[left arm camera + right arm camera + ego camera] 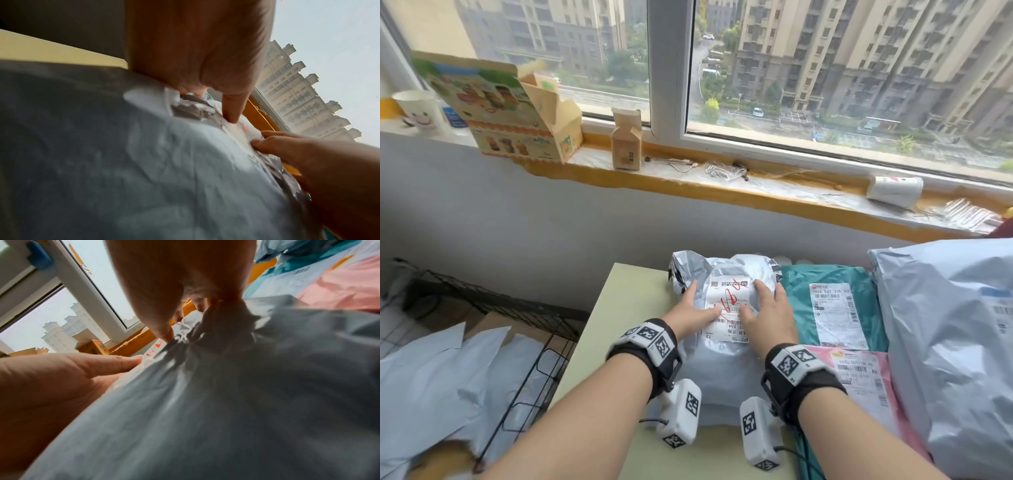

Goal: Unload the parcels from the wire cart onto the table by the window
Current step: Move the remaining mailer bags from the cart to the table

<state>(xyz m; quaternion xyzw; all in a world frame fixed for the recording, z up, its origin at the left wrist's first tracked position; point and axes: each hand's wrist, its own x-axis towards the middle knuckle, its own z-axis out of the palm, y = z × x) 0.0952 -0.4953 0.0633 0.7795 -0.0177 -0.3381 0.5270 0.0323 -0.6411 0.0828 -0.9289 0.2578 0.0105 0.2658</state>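
A grey plastic parcel (726, 363) with a white label marked in red lies on the pale table (619, 308) below the window. My left hand (693, 310) rests flat on the parcel's left side, fingers stretched forward. My right hand (765, 313) lies flat on its right side, over the label's edge. In the left wrist view the left hand (205, 65) presses down on the grey parcel (144, 162). The right wrist view has the right hand (180, 288) on the same crinkled bag (226, 394). The wire cart (524, 342) at the lower left holds more pale parcels (431, 377).
A teal parcel (835, 308), a pink one (866, 377) and a large pale blue-grey one (955, 342) lie on the table's right half. The sill carries a printed carton (506, 109), a small brown box (626, 140), a cup (417, 109) and a tipped cup (893, 186).
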